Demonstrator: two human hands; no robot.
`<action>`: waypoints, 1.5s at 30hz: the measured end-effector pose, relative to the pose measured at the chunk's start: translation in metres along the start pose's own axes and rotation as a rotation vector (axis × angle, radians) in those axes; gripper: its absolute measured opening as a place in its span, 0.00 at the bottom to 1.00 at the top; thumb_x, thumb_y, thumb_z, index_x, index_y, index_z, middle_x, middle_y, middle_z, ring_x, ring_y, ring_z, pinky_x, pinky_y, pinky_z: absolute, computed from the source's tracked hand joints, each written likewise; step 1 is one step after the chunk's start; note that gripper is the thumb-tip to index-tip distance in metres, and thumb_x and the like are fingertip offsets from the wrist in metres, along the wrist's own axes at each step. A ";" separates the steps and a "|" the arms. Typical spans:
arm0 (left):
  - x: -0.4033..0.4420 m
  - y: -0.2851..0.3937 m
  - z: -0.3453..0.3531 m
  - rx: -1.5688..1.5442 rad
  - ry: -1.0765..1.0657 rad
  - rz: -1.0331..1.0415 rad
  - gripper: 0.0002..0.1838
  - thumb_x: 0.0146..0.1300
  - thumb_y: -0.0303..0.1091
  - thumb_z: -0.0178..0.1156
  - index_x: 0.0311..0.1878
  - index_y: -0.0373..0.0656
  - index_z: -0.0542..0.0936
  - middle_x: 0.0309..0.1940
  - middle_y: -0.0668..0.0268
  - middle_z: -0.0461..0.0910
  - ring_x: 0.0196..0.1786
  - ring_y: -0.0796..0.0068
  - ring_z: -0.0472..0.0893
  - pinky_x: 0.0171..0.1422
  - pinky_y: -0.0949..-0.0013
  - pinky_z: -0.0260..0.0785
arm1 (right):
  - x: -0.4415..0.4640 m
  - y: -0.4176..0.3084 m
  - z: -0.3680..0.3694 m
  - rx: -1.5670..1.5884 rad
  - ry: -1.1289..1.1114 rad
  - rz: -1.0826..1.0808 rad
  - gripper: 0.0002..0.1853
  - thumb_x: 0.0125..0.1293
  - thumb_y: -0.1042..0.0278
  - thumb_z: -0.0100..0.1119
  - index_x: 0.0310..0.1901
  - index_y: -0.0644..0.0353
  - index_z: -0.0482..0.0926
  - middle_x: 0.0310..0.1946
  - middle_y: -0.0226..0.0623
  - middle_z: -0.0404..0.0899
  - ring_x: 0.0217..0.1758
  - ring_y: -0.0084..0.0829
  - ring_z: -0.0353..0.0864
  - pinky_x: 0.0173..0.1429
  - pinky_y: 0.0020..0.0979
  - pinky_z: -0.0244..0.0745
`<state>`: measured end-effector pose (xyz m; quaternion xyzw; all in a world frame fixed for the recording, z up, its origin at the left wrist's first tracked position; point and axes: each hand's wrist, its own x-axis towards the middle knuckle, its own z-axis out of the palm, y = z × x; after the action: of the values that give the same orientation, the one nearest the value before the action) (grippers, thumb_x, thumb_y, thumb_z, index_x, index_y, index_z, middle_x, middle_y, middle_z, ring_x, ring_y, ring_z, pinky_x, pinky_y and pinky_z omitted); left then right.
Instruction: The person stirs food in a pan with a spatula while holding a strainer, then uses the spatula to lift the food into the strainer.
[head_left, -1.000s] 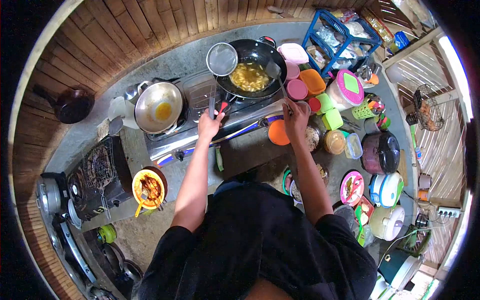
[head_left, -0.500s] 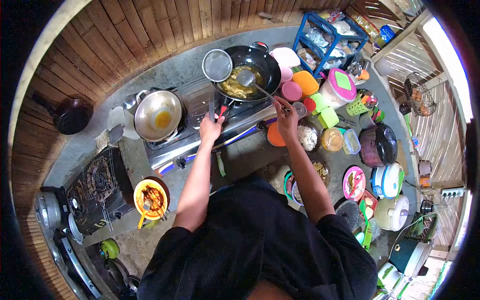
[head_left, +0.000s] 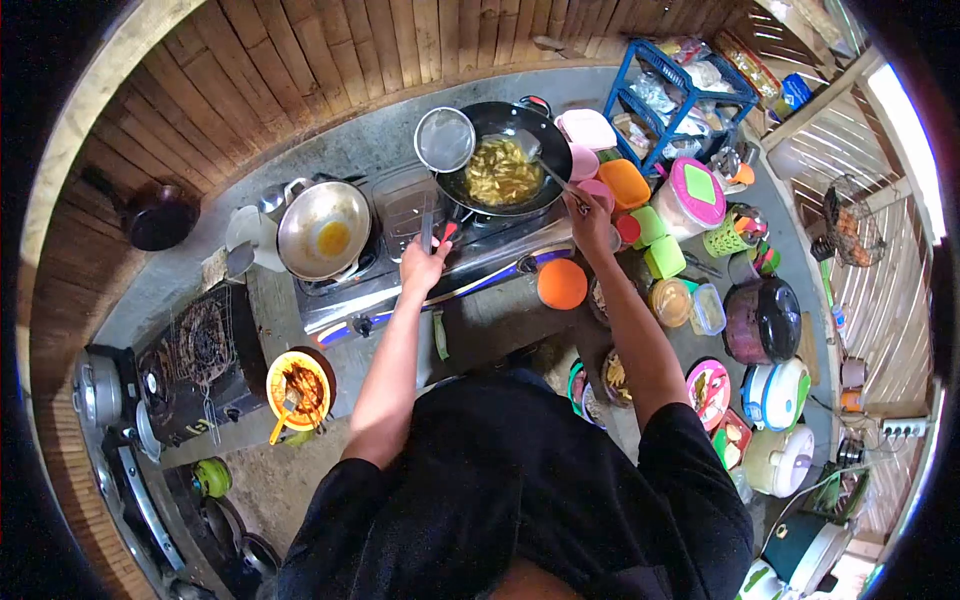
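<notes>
My left hand point(head_left: 423, 266) is closed around the handle of a wire-mesh strainer point(head_left: 444, 140), whose round mesh hangs over the left rim of a black wok point(head_left: 553, 160). A red-tipped wok handle point(head_left: 449, 231) lies by my left fingers; I cannot tell whether they grip it too. In the wok, yellowish food pieces point(head_left: 503, 172) lie in bubbling oil. My right hand point(head_left: 588, 212) grips a metal spatula point(head_left: 552, 172) with its blade at the wok's right inner side. Close to my right wrist sits an orange lid point(head_left: 562, 284).
On the stove's left burner stands a metal pan point(head_left: 298, 226) with oil in it. A yellow bowl point(head_left: 326, 381) with dark red sauce stands lower left. Several containers, including a pink-lidded tub point(head_left: 697, 193), crowd the right beside a blue rack point(head_left: 690, 100).
The spatula blade has moved from the middle of the wok to its right side, and the food now lies more spread out. My right hand has shifted slightly right; the strainer stays over the left rim.
</notes>
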<state>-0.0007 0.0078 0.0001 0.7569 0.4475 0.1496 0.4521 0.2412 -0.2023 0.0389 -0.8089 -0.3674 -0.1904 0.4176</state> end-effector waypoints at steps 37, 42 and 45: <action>-0.008 0.007 0.004 -0.032 0.022 -0.050 0.15 0.60 0.45 0.70 0.40 0.47 0.78 0.21 0.64 0.84 0.27 0.69 0.86 0.39 0.63 0.75 | -0.042 -0.017 -0.014 0.668 -0.084 0.376 0.11 0.72 0.68 0.59 0.50 0.65 0.83 0.42 0.44 0.84 0.45 0.27 0.83 0.49 0.30 0.77; -0.004 0.007 -0.003 -0.001 0.017 -0.055 0.15 0.60 0.45 0.70 0.40 0.45 0.78 0.21 0.64 0.84 0.27 0.69 0.86 0.38 0.62 0.75 | -0.027 -0.006 -0.026 0.118 0.007 0.127 0.11 0.66 0.67 0.65 0.49 0.58 0.85 0.42 0.47 0.81 0.40 0.39 0.83 0.45 0.36 0.77; 0.004 0.001 -0.004 -0.026 0.009 -0.038 0.15 0.60 0.45 0.69 0.40 0.46 0.79 0.21 0.64 0.84 0.27 0.68 0.86 0.39 0.63 0.75 | -0.023 0.000 -0.027 -0.005 0.015 0.072 0.13 0.62 0.63 0.68 0.47 0.53 0.87 0.40 0.45 0.81 0.43 0.43 0.81 0.50 0.40 0.75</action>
<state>-0.0005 0.0135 0.0021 0.7417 0.4618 0.1504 0.4626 0.2260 -0.2344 0.0402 -0.8212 -0.3344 -0.1820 0.4251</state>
